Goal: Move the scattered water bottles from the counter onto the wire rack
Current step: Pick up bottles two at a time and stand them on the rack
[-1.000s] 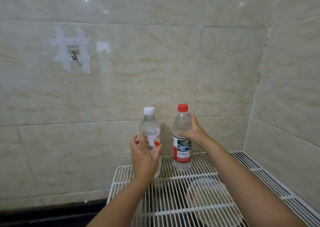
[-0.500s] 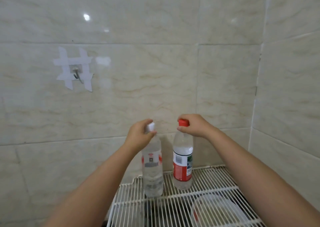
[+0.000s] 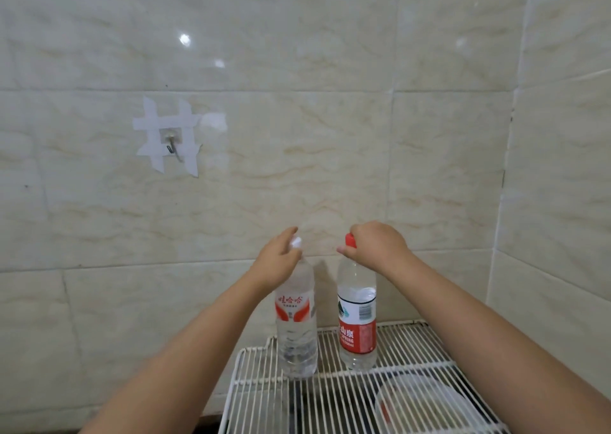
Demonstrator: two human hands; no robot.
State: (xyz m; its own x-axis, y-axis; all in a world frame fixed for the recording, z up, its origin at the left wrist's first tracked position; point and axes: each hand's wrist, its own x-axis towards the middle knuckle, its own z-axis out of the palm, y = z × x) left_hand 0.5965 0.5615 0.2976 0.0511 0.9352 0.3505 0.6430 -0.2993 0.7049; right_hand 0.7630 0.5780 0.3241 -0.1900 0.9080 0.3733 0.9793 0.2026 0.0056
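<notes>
Two clear water bottles stand upright side by side at the back of the white wire rack (image 3: 423, 337). The white-capped bottle (image 3: 296, 331) is on the left and carries a red and white label. The red-capped bottle (image 3: 357, 327), with a red band on its label, stands to its right. My left hand (image 3: 281, 261) is closed around the white cap and neck. My right hand (image 3: 377, 246) grips the red cap from above. Both bottle bases rest on the rack wires.
Beige marble tiles form a wall behind and a side wall on the right, making a corner. A metal hook (image 3: 171, 144) taped to the wall hangs at upper left. A round clear lid or dish (image 3: 426, 404) lies under the rack wires.
My hands slid up from the bottle bodies to the caps. The view tilted upward, so the bottles and rack sit lower in frame.
</notes>
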